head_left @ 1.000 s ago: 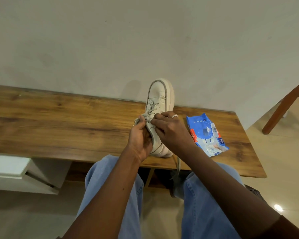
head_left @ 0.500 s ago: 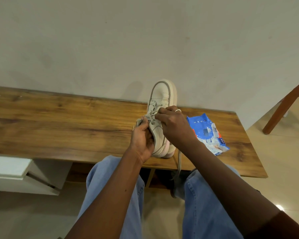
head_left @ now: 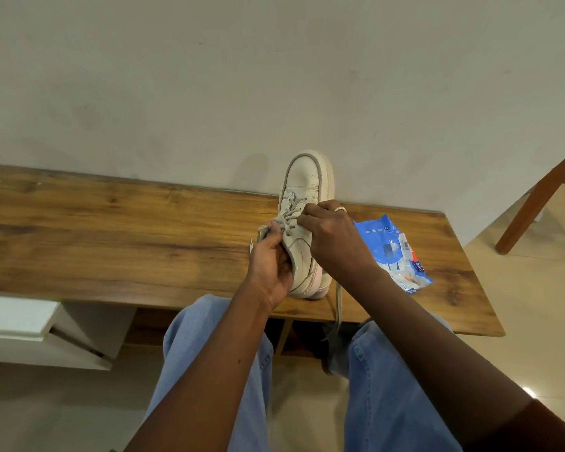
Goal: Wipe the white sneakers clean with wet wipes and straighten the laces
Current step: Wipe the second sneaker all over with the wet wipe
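Observation:
A white sneaker (head_left: 304, 181) stands on the wooden table (head_left: 111, 236), toe pointing at the wall. My left hand (head_left: 271, 262) grips the shoe's left side near the heel and pinches a lace end by the tongue. My right hand (head_left: 330, 236), with a ring on one finger, pinches the grey laces (head_left: 291, 212) over the eyelets. One loose lace end (head_left: 336, 308) hangs off the table's front edge. A blue pack of wet wipes (head_left: 392, 249) lies just right of the shoe, partly behind my right wrist.
The wall rises right behind the table. A white drawer unit (head_left: 30, 331) sits under the table at the left. A wooden chair leg (head_left: 535, 203) stands at the right on the tiled floor. My knees in blue jeans (head_left: 209, 353) are below the table edge.
My right hand has moved up the shoe from its middle toward the upper eyelets, pulling at the laces. The left hand has kept its hold and the shoe has barely moved.

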